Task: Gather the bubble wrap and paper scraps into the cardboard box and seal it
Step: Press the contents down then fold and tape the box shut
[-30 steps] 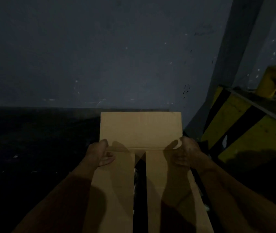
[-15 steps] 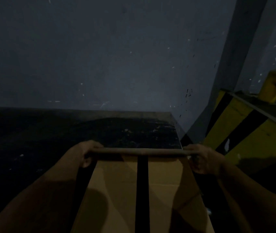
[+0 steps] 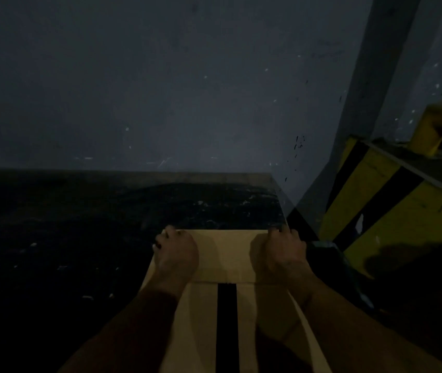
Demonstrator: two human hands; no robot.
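Note:
The cardboard box (image 3: 225, 254) stands right in front of me on a dark surface. Its far flap is folded down flat over two long flaps (image 3: 198, 319), which leave a dark gap (image 3: 226, 319) between them. My left hand (image 3: 176, 254) lies on the far flap's left end, with its fingers curled over the far left corner. At the right end, my right hand (image 3: 279, 254) has its fingers hooked over the far edge. The inside of the box is hidden. No bubble wrap is visible.
A few small pale scraps (image 3: 87, 297) lie on the dark surface (image 3: 79, 238) to the left. A grey wall rises behind. To the right stands a yellow and black striped block (image 3: 392, 211), with a yellow object (image 3: 435, 130) on top.
The far flap, upright a second ago, has swung down towards me and now lies flat on the two long flaps. Both hands came down with it onto its top.

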